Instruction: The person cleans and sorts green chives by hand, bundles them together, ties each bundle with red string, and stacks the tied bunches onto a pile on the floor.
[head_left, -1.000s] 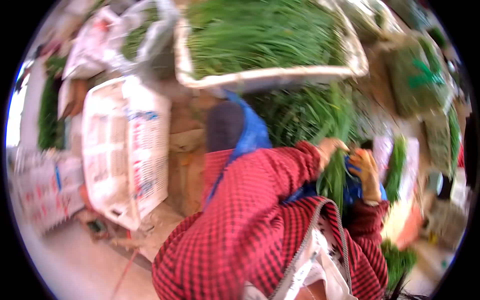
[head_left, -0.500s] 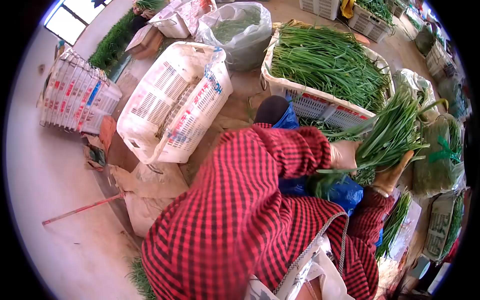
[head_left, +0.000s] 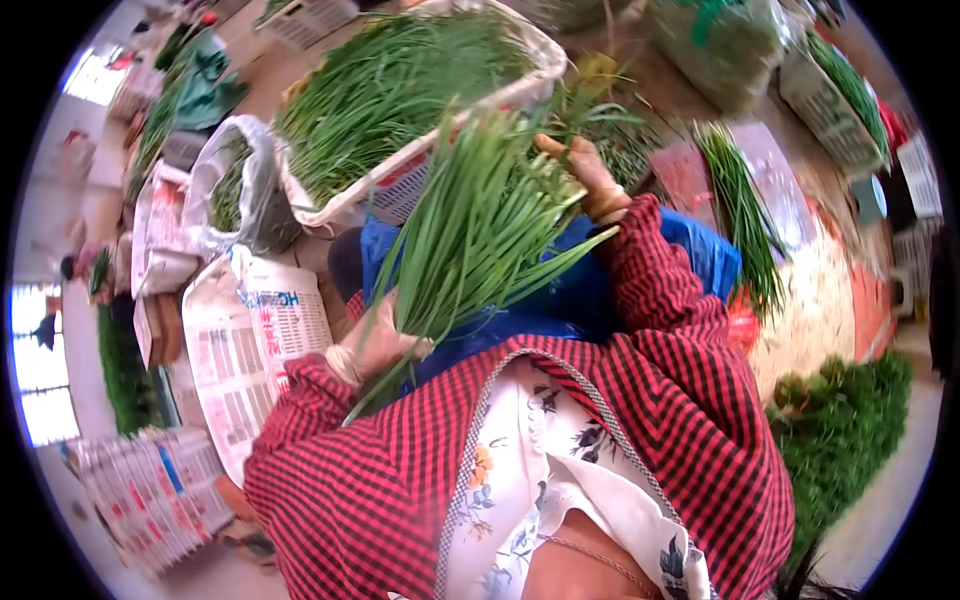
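Note:
A loose bunch of long green chives (head_left: 470, 220) lies slanted in front of me, its pale stem ends toward the right. My left hand (head_left: 375, 342) is closed around the leafy lower left part. My right hand (head_left: 590, 175) is beside the stem ends with a finger stretched out; its other fingers are partly hidden, and I cannot make out whether it touches the stems. Blue plastic (head_left: 590, 240) covers my lap below the bunch. Just past my right hand are some yellowed leaves (head_left: 598, 75).
A white crate (head_left: 400, 190) heaped with chives stands ahead. Another white crate (head_left: 215, 360) is at my left, near a plastic bag (head_left: 270, 205) of greens. More chives (head_left: 740, 215) lie on a board (head_left: 778, 180) at right. A green pile (head_left: 840, 430) is farther right.
My view has swung right. Both hands and the chives have come in closer over my lap, and my hands are farther apart. The left hand now grips the leafy end.

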